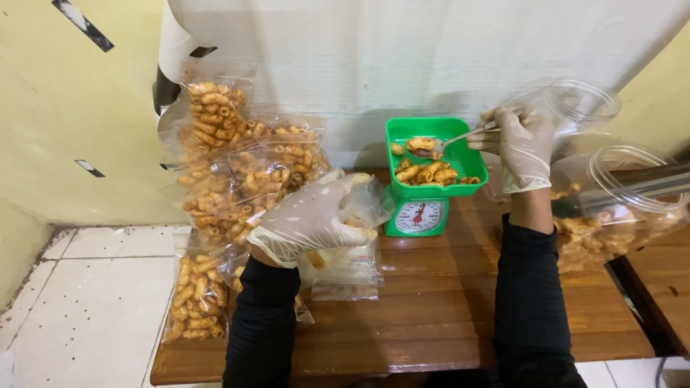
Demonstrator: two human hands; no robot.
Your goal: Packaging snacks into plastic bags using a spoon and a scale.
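Observation:
My left hand (309, 219), in a thin clear glove, grips the mouth of a clear plastic bag (348, 251) that rests on the wooden table (445, 316) with a few orange curled snacks inside. My right hand (521, 147), also gloved, holds a metal spoon (460, 136) loaded with snacks above the green tray (471, 162) of a small green kitchen scale (420, 215). More snacks lie in the tray.
Several filled clear snack bags (230, 165) are piled at the table's left, one hanging over the edge (198, 294). Two large clear plastic jars (611, 208) lie on their sides at the right, one holding snacks. White floor tiles (93, 302) lie to the left.

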